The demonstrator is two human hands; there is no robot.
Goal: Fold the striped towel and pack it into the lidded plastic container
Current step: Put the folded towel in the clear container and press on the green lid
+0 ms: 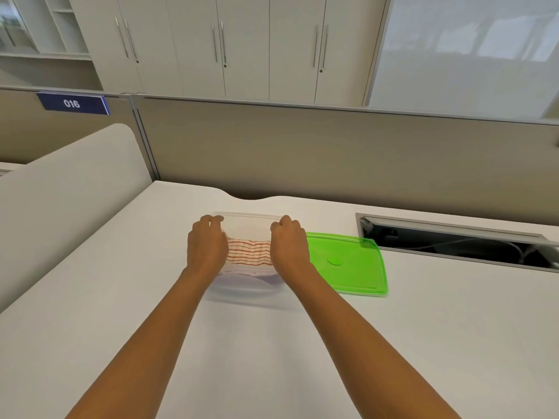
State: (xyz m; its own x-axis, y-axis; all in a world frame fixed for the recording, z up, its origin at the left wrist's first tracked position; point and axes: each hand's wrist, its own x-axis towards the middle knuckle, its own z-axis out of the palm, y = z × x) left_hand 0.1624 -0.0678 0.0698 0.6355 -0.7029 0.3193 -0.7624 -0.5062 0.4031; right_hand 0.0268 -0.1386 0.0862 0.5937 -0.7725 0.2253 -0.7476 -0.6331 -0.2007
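A clear plastic container (248, 217) stands on the white desk, its lid off. The folded towel (248, 253), white with red wavy stripes, sits inside it. My left hand (207, 246) is over the container's left side and my right hand (289, 244) over its right side, fingers curled down onto the towel's two ends. How much of the towel lies below the rim is hidden by my hands. The green lid (348, 263) lies flat on the desk just right of the container, touching neither hand.
The white desk (423, 328) stretches around the container. An open cable slot (453, 241) is cut into the desk at the back right. A beige partition wall (332, 152) runs behind, and a curved divider (69, 192) stands on the left.
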